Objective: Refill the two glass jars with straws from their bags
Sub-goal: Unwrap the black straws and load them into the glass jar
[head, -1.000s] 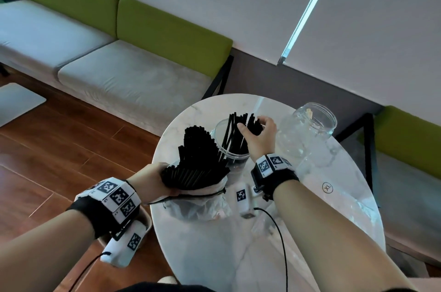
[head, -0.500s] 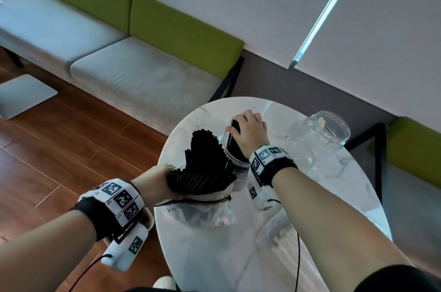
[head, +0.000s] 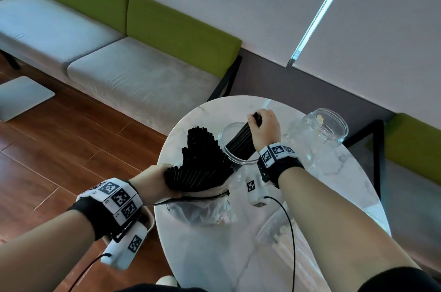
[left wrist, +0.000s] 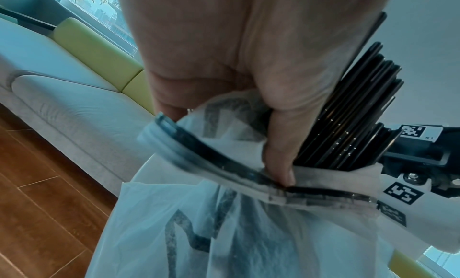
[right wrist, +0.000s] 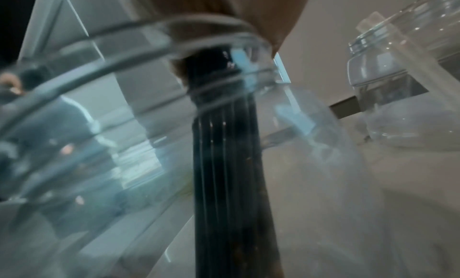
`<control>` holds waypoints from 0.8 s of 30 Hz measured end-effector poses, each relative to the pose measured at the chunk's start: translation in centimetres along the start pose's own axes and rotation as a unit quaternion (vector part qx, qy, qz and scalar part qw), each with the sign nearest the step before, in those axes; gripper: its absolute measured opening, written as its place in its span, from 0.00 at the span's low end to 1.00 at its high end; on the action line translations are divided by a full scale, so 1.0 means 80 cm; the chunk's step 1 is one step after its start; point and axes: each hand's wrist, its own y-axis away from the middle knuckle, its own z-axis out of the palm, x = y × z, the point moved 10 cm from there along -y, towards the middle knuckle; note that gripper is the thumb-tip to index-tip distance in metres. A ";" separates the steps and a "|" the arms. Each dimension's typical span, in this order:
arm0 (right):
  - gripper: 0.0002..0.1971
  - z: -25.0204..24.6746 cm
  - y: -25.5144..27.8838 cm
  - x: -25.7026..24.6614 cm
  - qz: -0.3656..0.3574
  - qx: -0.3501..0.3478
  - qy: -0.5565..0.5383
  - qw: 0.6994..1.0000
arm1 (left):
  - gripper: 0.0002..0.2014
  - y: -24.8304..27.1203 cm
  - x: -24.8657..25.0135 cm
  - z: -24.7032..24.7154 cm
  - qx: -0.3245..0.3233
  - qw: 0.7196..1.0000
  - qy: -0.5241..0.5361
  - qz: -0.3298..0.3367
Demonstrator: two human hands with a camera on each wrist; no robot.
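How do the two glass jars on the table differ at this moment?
The near jar has a bundle of black straws standing in it, gripped at the top by the right hand; the far jar has no hand on it. The near jar holds dark straws; the far jar shows only a pale piece near its rim and looks otherwise unfilled. Both are clear glass, lidless, and stand on the marble table.

Round white marble table [head: 334, 191] carries everything. 2 glass jars stand on it: near-centre jar [head: 229, 160] holds black straws, far-right-edge jar [head: 317, 134] holds 1 pale straw. Clear bag of pale straws [head: 281, 241] lies toward near right edge. Crumpled clear bag [head: 202, 210] sags at left edge.
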 end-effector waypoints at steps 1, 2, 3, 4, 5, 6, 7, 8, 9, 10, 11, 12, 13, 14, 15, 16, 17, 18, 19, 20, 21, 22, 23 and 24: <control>0.10 -0.004 0.002 0.001 -0.001 0.008 -0.018 1.000 | 0.17 -0.001 -0.001 0.003 -0.005 1.000 -0.007 0.003; 0.08 -0.006 0.004 0.001 -0.002 0.013 -0.031 0.999 | 0.17 -0.002 0.000 0.004 -0.005 1.000 -0.014 0.007; 0.08 -0.005 0.005 0.003 0.000 0.011 -0.041 0.999 | 0.17 -0.002 0.000 0.004 -0.005 1.000 -0.014 0.006; 0.08 -0.004 0.006 0.004 0.002 0.005 -0.047 0.999 | 0.17 -0.001 -0.001 0.003 -0.003 1.000 -0.012 0.004; 0.09 -0.002 0.006 0.005 0.004 -0.004 -0.046 0.999 | 0.17 -0.002 -0.002 0.004 -0.003 1.000 -0.015 0.006; 0.12 0.000 0.007 0.006 0.005 -0.011 -0.040 0.999 | 0.17 -0.003 -0.002 0.005 -0.004 1.000 -0.017 0.009; 0.16 -0.001 0.007 0.005 0.009 -0.016 -0.027 0.999 | 0.16 -0.003 -0.003 0.005 -0.006 1.000 -0.010 0.008; 0.19 -0.005 0.008 0.004 0.013 -0.012 -0.013 1.000 | 0.15 -0.002 -0.002 0.005 -0.005 1.000 -0.008 0.009; 0.21 -0.015 0.010 0.000 0.014 0.005 -0.006 1.000 | 0.14 -0.001 -0.001 0.005 -0.004 1.000 -0.010 0.011; 0.22 -0.028 0.015 -0.009 0.005 0.031 -0.014 0.999 | 0.13 0.000 -0.001 0.005 -0.001 1.000 -0.007 0.011; 0.21 -0.044 0.025 -0.020 -0.011 0.060 -0.040 0.997 | 0.13 0.001 -0.003 0.004 0.003 1.000 -0.003 0.008; 0.19 -0.060 0.040 -0.032 -0.031 0.084 -0.080 0.993 | 0.13 0.004 0.001 0.001 0.007 1.000 0.006 0.012; 0.17 -0.070 0.057 -0.042 -0.047 0.092 -0.122 0.987 | 0.14 0.007 0.003 0.001 0.007 1.000 0.015 0.010; 0.16 -0.073 0.078 -0.050 -0.055 0.080 -0.155 0.983 | 0.15 0.007 0.006 0.000 0.012 1.000 0.016 0.016; 0.15 -0.069 0.102 -0.054 -0.057 0.052 -0.173 0.982 | 0.16 0.005 0.007 -0.001 0.016 1.000 0.008 0.017; 0.14 -0.058 0.127 -0.055 -0.055 0.012 -0.180 0.982 | 0.17 0.005 0.005 -0.002 0.018 1.000 0.021 0.009; 0.12 -0.042 0.151 -0.053 -0.048 -0.032 -0.178 0.982 | 0.18 0.005 0.004 -0.004 0.020 0.999 0.027 0.004; 0.11 -0.022 0.173 -0.045 -0.035 -0.076 -0.169 0.982 | 0.18 0.007 0.006 -0.004 0.018 0.999 0.036 0.004; 0.10 -0.003 0.191 -0.037 -0.017 -0.118 -0.157 0.980 | 0.18 0.006 0.006 -0.002 0.014 0.999 0.042 0.006; 0.14 0.016 0.206 -0.028 0.004 -0.155 -0.146 0.977 | 0.17 0.007 0.009 -0.001 0.011 0.999 0.040 0.013; 0.21 0.033 0.217 -0.022 0.021 -0.188 -0.142 0.972 | 0.17 0.007 0.012 -0.001 0.011 0.999 0.037 0.018; 0.28 0.045 0.224 -0.021 0.030 -0.214 -0.147 0.965 | 0.17 0.008 0.014 0.000 0.010 0.999 0.042 0.020; 0.33 0.054 0.228 -0.026 0.030 -0.230 -0.157 0.960 | 0.17 0.009 0.017 0.000 0.010 0.999 0.045 0.023; 0.37 0.059 0.229 -0.033 0.022 -0.237 -0.165 0.957 | 0.17 0.008 0.019 0.002 0.010 0.999 0.041 0.028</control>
